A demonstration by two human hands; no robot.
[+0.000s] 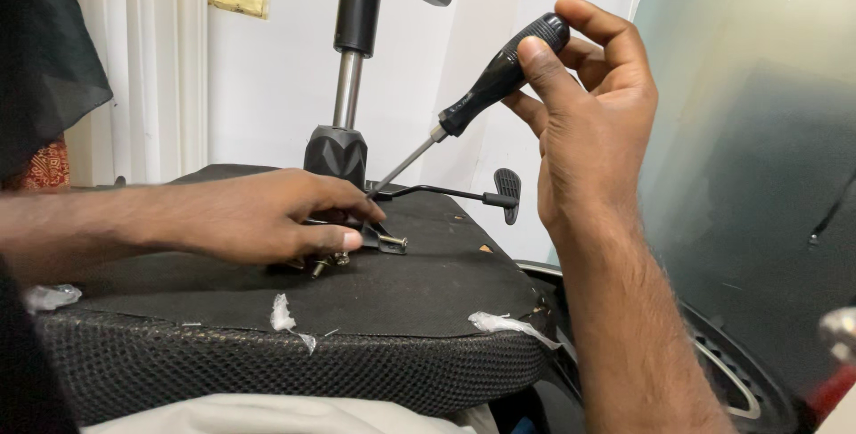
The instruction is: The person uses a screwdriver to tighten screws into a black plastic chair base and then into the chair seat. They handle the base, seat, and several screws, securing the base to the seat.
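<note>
My right hand (pixel 588 122) grips the black screwdriver (pixel 486 86); my left hand (pixel 267 216) presses, fingers curled, on the metal bracket (pixel 388 240) at the chair seat (pixel 267 327) middle.

Your right hand (pixel 588 113) grips the black screwdriver (pixel 486 86) by its handle, tip angled down at the metal bracket (pixel 385 240) your left hand (pixel 259 216) steadies on the upturned chair seat (pixel 267 345).

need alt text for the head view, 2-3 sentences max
A right hand holds a black-handled screwdriver angled down to the metal mechanism plate on the underside of an upturned office chair seat. The left hand rests on that plate beside the gas-lift column; a black lever sticks out to the right.
</note>
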